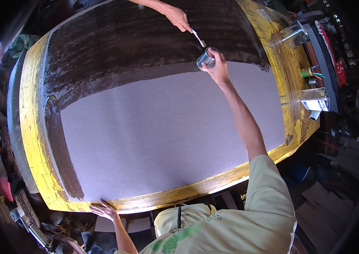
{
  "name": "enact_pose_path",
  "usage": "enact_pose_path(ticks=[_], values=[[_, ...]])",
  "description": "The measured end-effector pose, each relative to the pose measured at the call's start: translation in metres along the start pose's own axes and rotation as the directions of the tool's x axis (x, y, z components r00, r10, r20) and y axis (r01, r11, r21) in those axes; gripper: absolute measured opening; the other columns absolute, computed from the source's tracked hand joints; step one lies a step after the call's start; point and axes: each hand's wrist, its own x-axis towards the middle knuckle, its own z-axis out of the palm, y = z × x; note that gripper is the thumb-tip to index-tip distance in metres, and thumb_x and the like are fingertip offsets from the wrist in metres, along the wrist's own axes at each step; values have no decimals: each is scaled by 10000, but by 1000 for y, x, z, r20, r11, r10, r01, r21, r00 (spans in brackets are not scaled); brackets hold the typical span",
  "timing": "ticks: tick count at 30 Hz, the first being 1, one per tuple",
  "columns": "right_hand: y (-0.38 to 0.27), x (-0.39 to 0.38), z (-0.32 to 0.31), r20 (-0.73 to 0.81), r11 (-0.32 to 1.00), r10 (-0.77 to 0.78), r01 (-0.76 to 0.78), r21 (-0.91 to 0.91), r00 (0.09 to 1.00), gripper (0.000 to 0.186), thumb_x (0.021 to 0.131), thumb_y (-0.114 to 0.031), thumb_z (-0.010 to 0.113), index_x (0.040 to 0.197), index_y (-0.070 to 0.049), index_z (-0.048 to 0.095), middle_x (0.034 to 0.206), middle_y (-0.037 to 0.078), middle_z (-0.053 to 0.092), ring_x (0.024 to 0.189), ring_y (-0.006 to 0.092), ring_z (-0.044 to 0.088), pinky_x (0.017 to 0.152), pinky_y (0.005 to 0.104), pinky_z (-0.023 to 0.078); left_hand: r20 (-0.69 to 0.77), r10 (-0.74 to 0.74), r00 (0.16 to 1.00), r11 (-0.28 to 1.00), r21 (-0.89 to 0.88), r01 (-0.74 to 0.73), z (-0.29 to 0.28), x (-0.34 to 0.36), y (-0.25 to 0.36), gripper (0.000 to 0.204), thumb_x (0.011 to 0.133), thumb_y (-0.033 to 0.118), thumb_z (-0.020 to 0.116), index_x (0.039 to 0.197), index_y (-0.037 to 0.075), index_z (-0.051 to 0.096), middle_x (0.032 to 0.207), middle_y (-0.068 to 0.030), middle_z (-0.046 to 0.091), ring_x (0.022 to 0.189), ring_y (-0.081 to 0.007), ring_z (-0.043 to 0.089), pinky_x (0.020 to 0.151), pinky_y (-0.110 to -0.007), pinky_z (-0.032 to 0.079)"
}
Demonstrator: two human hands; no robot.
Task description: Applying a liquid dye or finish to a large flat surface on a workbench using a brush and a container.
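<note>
My right hand [219, 71] is wrapped around a small dark metal can [202, 62], tilted above the large sheet. This grey sheet [171, 127] is coated dark brown and wet-looking across its far part and along a strip on the left. Close to the can's mouth is the head of a pink toothbrush [196, 36], held by another person's hand [177, 17] reaching in from the far side. My left hand [105, 211] lies with fingers outstretched on the near edge of the yellow table [179, 191], holding nothing. What is inside the can is hidden.
At the table's right edge stand a rectangular metal tin [315, 97], a small green holder [305, 73] with thin sticks, and another metal container [294, 34]. Cardboard pieces [321, 207] lie below on the right. A metal spring-like part [38, 233] is at lower left.
</note>
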Motion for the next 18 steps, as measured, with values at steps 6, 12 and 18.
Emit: enact_pose_path(ticks=[6,12,18], values=[[8,7,-1,-13,998,-30,31,54,999,585,691,-150,810,1210,-133,541,1199,155,559,1075,376,592,904,429,521,-8,-70,998,996,60,70,-6,0,-18,880,943,649,219,1477,-48,158,1540,-262,123,1434,-393,112,1180,-492,100],[54,12,-39,-20,999,-21,22,24,1000,641,709,-155,803,1274,-140,501,1190,165,574,1091,381,582,928,424,504,119,-183,976,972,172,161,-9,6,-16,866,934,674,151,1510,32,84,1577,-176,73,1460,-324,78,1128,-602,133],[110,19,-75,-41,995,85,-87,-53,996,650,705,-159,807,1280,-149,504,1183,166,581,1089,371,587,915,425,508,249,-233,940,950,265,165,-23,13,-6,840,940,660,133,1516,55,58,1588,-138,54,1468,-285,53,1138,-592,108]])
